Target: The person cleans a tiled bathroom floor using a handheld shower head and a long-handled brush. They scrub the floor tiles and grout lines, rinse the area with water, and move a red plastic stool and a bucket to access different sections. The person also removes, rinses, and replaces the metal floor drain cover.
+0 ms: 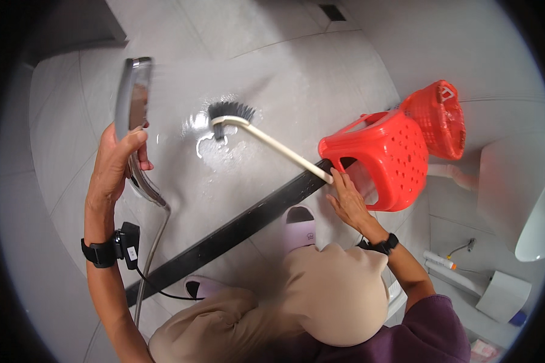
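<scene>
My left hand (pixel 113 159) is wrapped around the handle of a chrome hand shower (pixel 136 104), whose head points up in the picture. A metal shower hose (pixel 152 254) runs down from it. On the wet grey tile floor (pixel 177 90) rests the dark bristle head of a long-handled scrub brush (pixel 281 149). My right hand (pixel 349 199) has its fingertips at the end of the pale handle; whether they grip it I cannot tell. Right beside that hand stands a red plastic stool (pixel 402 163).
A black raised threshold (pixel 236 236) crosses the floor diagonally before my slippers (pixel 299 227). A red plastic basket (pixel 436 120) with a liner is behind the stool. At right are a white basin (pixel 517 199) and a white tube (pixel 438 260). A floor drain (pixel 332 12) lies far off.
</scene>
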Motion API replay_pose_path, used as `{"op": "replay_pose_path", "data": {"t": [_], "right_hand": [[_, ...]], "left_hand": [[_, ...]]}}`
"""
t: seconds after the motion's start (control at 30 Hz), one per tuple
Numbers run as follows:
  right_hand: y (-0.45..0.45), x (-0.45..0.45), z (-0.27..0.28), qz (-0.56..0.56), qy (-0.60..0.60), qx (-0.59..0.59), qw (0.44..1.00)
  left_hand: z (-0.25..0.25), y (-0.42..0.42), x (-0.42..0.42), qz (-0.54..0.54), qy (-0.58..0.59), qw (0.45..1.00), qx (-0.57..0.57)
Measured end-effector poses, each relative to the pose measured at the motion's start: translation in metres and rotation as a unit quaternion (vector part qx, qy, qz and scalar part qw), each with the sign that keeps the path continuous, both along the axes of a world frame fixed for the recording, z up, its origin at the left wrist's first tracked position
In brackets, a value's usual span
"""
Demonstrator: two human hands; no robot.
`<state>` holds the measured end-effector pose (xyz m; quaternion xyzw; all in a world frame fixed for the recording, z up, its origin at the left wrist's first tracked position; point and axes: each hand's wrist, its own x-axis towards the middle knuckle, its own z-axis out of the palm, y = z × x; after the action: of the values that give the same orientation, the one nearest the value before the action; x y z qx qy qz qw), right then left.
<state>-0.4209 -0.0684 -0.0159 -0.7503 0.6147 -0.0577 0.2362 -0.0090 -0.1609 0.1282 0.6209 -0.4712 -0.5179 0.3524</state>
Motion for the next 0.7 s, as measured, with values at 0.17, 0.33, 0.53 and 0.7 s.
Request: {"op": "replay_pose_path", "data": {"t": [0.17, 0.33, 0.53, 0.7], "right_hand": [[-0.011, 0.013, -0.047, 0.022, 0.126, -0.051, 0.991], [-0.015, 0.019, -0.053, 0.066, 0.095, -0.098, 0.988], [-0.007, 0.058, -0.055, 0.110, 0.006, -0.093, 0.990], [-0.007, 0.067, -0.062, 0.113, -0.073, -0.125, 0.983]], "left_hand": [[-0.015, 0.005, 0.005, -0.047, -0.082, 0.989, 0.112], [-0.024, 0.008, 0.011, -0.044, -0.078, 0.988, 0.128], [-0.018, 0.007, 0.007, -0.011, -0.068, 0.993, 0.099], [-0.018, 0.006, 0.006, -0.009, -0.053, 0.995, 0.084]]}}
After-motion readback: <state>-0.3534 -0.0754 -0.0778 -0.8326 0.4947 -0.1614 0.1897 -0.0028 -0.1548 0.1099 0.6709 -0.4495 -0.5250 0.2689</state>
